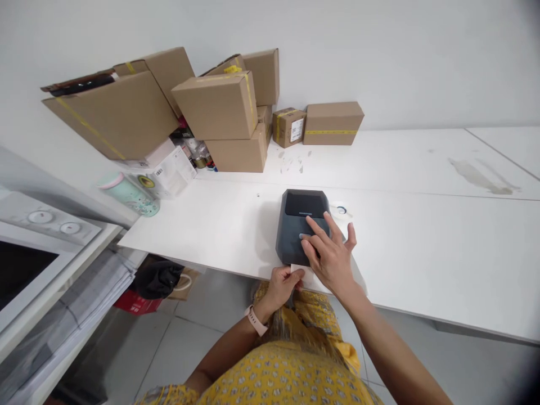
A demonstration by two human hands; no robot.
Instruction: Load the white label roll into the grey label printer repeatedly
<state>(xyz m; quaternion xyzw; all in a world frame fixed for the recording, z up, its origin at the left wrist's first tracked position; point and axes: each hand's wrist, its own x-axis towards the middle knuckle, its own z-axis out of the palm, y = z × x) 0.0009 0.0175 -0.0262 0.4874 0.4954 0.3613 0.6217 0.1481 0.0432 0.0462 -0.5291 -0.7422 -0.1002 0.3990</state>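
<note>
A dark grey label printer (pixel 288 239) with a glossy black top panel stands at the front edge of the white table. White paper (pixel 309 274) sticks out of its near side. My left hand (pixel 282 288), with a pink watch strap at the wrist, pinches the left corner of that paper between thumb and fingers. Over the printer's top is my right hand (pixel 331 256), fingers spread and holding nothing. Its thumb is by a small light button (pixel 302 236), and the index fingertip lies near the black panel; whether they press cannot be told.
Cardboard boxes (pixel 213 109) are stacked at the back left, with two smaller ones by the wall, including a long box (pixel 333 125). A mint tumbler (pixel 130 194) leans near a white box (pixel 175 169). A microwave (pixel 46 230) stands at far left. Stains mark the white table (pixel 442 247).
</note>
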